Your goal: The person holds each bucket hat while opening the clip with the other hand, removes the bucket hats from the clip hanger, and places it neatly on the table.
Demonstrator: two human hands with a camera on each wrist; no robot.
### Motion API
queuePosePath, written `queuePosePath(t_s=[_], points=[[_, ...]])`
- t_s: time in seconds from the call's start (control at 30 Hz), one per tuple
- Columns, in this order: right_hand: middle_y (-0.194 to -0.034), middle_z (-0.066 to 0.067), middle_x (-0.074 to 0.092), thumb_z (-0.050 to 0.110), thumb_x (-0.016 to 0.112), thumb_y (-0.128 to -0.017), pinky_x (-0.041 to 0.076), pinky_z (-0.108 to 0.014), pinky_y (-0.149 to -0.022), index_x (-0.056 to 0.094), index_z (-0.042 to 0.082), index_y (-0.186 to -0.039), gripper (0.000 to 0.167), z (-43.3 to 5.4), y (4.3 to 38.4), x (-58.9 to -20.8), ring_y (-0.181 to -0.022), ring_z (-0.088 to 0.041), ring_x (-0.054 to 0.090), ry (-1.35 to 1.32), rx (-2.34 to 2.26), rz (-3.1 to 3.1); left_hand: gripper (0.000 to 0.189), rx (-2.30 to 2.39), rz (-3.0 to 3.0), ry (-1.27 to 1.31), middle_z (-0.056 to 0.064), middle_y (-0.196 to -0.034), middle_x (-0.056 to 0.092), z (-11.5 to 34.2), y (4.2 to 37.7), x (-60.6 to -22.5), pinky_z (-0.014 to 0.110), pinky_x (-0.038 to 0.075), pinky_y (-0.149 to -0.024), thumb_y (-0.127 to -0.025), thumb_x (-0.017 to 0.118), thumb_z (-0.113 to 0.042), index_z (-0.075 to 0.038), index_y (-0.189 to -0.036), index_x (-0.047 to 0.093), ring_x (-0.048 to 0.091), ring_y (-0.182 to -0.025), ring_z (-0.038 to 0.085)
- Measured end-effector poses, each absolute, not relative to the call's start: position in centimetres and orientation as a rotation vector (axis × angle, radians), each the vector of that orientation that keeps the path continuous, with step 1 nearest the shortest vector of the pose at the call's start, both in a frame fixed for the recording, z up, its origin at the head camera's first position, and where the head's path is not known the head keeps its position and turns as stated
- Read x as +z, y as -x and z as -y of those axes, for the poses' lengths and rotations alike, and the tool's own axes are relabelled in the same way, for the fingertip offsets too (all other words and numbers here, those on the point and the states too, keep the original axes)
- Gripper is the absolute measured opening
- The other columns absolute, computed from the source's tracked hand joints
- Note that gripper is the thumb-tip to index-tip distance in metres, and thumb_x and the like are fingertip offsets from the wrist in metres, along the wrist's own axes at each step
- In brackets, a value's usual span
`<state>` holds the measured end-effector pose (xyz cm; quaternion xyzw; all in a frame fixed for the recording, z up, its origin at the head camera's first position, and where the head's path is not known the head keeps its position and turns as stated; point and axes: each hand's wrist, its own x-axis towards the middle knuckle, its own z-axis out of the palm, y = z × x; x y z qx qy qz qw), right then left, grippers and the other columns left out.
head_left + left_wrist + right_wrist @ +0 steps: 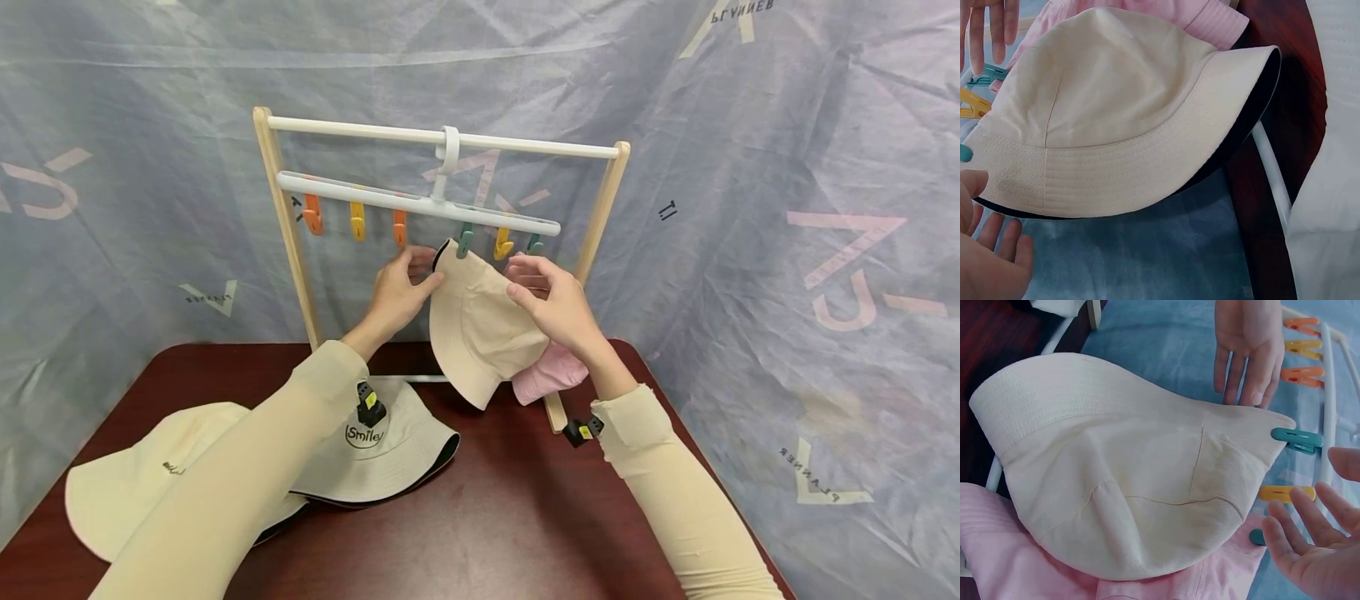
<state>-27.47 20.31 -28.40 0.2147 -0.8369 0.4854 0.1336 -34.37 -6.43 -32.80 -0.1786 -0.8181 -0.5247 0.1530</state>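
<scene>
A cream bucket hat (487, 325) hangs tilted from a green clothespin (465, 242), which bites the edge of its brim (1275, 428). My left hand (401, 293) is beside the brim at the clipped end, its thumb and fingers extended at the edge, as the left wrist view also shows. On the other side of the hat, my right hand (553, 302) has its fingers spread loosely near a yellow clothespin (1286, 494), with nothing in its grasp. Behind the cream hat hangs a pink hat (553, 372), partly covered by it.
The clothespins are on a white hanger (367, 197) hooked over the rod of a wood-sided rack (352, 128). Orange and yellow clothespins (357, 223) hang at its left. A white "Smile" hat (408, 450) and another cream hat (135, 475) lie on the dark red table (510, 525).
</scene>
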Motion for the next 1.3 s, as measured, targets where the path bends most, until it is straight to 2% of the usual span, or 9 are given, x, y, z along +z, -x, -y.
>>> queuePosePath(t_s=[0.5, 0.87, 1.03, 1.3], points=[[-0.139, -0.017, 0.068, 0.015, 0.071, -0.104, 0.051, -0.047, -0.111, 0.061, 0.006, -0.145, 0.044, -19.6, 27.6, -28.5, -0.13, -0.031, 0.065, -0.62, 1.385, 2.43, 0.032, -1.458, 2.359, 0.478, 0.015, -0.124, 0.069, 5.9, 34.8, -32.9, 0.04, 0.054, -0.104, -0.105, 0.071, -0.026, -0.005, -0.128, 0.065, 0.066, -0.117, 0.029], [-0.138, -0.021, 0.067, 0.014, 0.072, -0.102, 0.053, -0.048, -0.108, 0.063, 0.003, -0.142, 0.042, -18.7, 27.9, -28.4, -0.125, -0.034, 0.067, -0.645, 1.424, 2.39, 0.032, -1.438, 2.407, 0.44, 0.015, -0.125, 0.07, 5.9, 34.6, -33.0, 0.044, 0.057, -0.095, -0.106, 0.07, -0.028, -0.005, -0.127, 0.067, 0.068, -0.117, 0.03], [-0.14, -0.023, 0.066, 0.012, 0.071, -0.103, 0.052, -0.046, -0.11, 0.061, 0.004, -0.145, 0.044, -18.0, 27.9, -28.2, -0.128, -0.034, 0.065, -0.663, 1.464, 2.375, 0.03, -1.444, 2.411, 0.441, 0.015, -0.123, 0.07, 5.8, 34.5, -32.9, 0.043, 0.058, -0.091, -0.105, 0.071, -0.027, -0.005, -0.126, 0.068, 0.068, -0.115, 0.03], [-0.149, -0.024, 0.058, 0.01, 0.068, -0.104, 0.047, -0.042, -0.117, 0.052, 0.001, -0.152, 0.052, -16.6, 28.3, -27.8, -0.138, -0.035, 0.058, -0.668, 1.559, 2.336, 0.031, -1.45, 2.411, 0.437, 0.014, -0.124, 0.07, 5.8, 34.5, -32.9, 0.044, 0.057, -0.095, -0.105, 0.071, -0.028, -0.006, -0.126, 0.068, 0.068, -0.116, 0.031]])
